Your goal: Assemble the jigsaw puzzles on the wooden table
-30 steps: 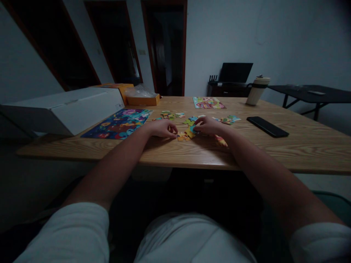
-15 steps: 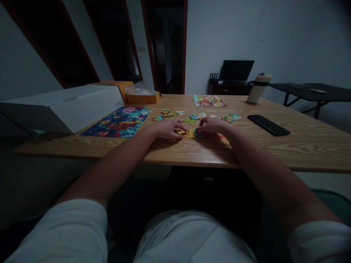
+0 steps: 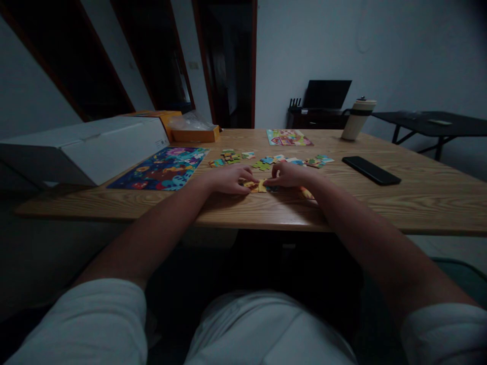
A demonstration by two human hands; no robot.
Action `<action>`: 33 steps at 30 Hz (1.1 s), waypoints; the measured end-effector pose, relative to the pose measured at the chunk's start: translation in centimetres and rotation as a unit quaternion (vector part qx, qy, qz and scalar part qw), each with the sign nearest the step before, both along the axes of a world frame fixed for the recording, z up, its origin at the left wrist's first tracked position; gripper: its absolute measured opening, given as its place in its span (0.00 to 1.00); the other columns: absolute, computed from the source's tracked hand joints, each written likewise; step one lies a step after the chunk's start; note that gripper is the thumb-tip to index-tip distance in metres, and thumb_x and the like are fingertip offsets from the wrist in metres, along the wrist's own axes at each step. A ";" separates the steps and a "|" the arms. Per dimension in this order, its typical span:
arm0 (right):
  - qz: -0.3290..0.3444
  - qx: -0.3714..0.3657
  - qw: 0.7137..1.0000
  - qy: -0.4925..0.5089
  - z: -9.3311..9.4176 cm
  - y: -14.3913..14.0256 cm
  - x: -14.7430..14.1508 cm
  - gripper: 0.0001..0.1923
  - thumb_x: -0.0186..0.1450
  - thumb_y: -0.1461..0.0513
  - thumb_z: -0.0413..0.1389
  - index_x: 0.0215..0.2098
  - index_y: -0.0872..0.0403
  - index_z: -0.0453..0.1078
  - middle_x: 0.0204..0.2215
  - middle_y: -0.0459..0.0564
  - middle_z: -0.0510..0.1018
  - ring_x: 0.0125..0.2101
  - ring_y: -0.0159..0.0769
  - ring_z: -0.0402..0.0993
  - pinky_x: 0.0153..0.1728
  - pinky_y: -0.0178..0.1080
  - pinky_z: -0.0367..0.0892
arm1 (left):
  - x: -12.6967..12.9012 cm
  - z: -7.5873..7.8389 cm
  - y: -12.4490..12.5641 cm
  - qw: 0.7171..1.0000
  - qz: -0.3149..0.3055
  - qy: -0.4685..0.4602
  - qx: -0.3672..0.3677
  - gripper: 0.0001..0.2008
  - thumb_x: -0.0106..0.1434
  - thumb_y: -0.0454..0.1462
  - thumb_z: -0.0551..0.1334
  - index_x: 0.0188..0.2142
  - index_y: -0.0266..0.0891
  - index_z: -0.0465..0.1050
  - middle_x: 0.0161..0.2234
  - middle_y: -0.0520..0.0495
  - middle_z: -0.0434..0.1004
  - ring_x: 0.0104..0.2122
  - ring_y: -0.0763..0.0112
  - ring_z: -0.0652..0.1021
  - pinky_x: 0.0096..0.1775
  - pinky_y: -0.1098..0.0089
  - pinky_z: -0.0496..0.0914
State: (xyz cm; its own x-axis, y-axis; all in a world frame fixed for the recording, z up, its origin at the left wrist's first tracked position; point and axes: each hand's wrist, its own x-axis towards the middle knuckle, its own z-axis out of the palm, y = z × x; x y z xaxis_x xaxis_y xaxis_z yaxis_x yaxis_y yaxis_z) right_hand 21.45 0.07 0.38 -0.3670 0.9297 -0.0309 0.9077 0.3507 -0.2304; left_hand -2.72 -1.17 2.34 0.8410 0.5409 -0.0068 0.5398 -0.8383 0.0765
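Small yellow-orange jigsaw pieces (image 3: 262, 186) lie together on the table between my hands. My left hand (image 3: 228, 180) grips them at their left side, with thumb and fingers around the edge. My right hand (image 3: 292, 175) has its fingers bent down, the tips on the right part of the yellow pieces. A bluish piece sits partly under those fingers. Another orange-red piece (image 3: 306, 193) shows beneath my right wrist, mostly covered. Just beyond my hands, several loose jigsaw pieces (image 3: 262, 166) in green, blue and white are spread in a loose row.
Left on the wooden table (image 3: 380, 208) lie a dark colourful picture sheet (image 3: 160, 170) and a white box (image 3: 117, 147). Behind are an orange box (image 3: 196, 134) with clear plastic and a bright picture card (image 3: 289, 137). Rightward are a black phone (image 3: 371, 170) and a cup (image 3: 358, 119).
My right hand has shifted slightly left, its fingertips now over the yellow pieces. My left hand stays at their left edge. The whole view has tilted a little.
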 end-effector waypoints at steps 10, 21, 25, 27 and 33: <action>0.012 0.019 0.987 0.157 0.7 0.9 2.0 0.22 0.64 0.46 0.57 0.44 0.55 0.74 0.33 0.53 0.79 0.28 0.35 0.71 0.28 0.35 0.61 | -0.2 -0.1 0.2 0.997 0.003 0.000 -0.078 0.19 0.66 0.45 0.59 0.54 0.45 0.75 0.56 0.46 0.70 0.51 0.66 0.73 0.52 0.72 0.62; 0.127 -0.031 0.990 0.044 0.7 -0.9 -0.1 0.31 0.51 0.43 0.66 0.48 0.50 0.76 0.40 0.51 0.79 0.34 0.38 0.73 0.32 0.36 0.63 | -1.3 -0.5 1.5 0.988 0.108 -0.019 -0.106 0.30 0.59 0.52 0.64 0.58 0.43 0.70 0.52 0.45 0.76 0.46 0.64 0.75 0.46 0.71 0.65; 0.111 0.009 0.993 0.049 0.4 -0.9 0.0 0.27 0.53 0.47 0.65 0.44 0.54 0.75 0.39 0.52 0.78 0.33 0.38 0.73 0.31 0.36 0.62 | -1.0 -0.7 1.7 0.989 0.124 -0.016 -0.074 0.27 0.60 0.54 0.62 0.54 0.44 0.73 0.48 0.46 0.77 0.42 0.66 0.75 0.41 0.72 0.66; 0.110 0.026 0.992 0.064 0.3 -1.0 -0.1 0.26 0.53 0.49 0.66 0.45 0.55 0.73 0.39 0.53 0.78 0.34 0.38 0.73 0.31 0.35 0.62 | -0.7 -0.9 1.8 0.990 0.138 -0.015 -0.032 0.25 0.63 0.53 0.59 0.51 0.42 0.76 0.45 0.45 0.78 0.40 0.65 0.75 0.40 0.71 0.65; 0.113 0.017 0.982 0.150 -0.3 -1.2 -1.4 0.18 0.63 0.52 0.58 0.46 0.53 0.69 0.36 0.51 0.79 0.31 0.35 0.73 0.30 0.34 0.61 | -1.1 -1.7 3.1 0.995 0.100 -0.001 -0.012 0.20 0.68 0.46 0.53 0.51 0.42 0.77 0.45 0.44 0.77 0.42 0.67 0.75 0.45 0.71 0.65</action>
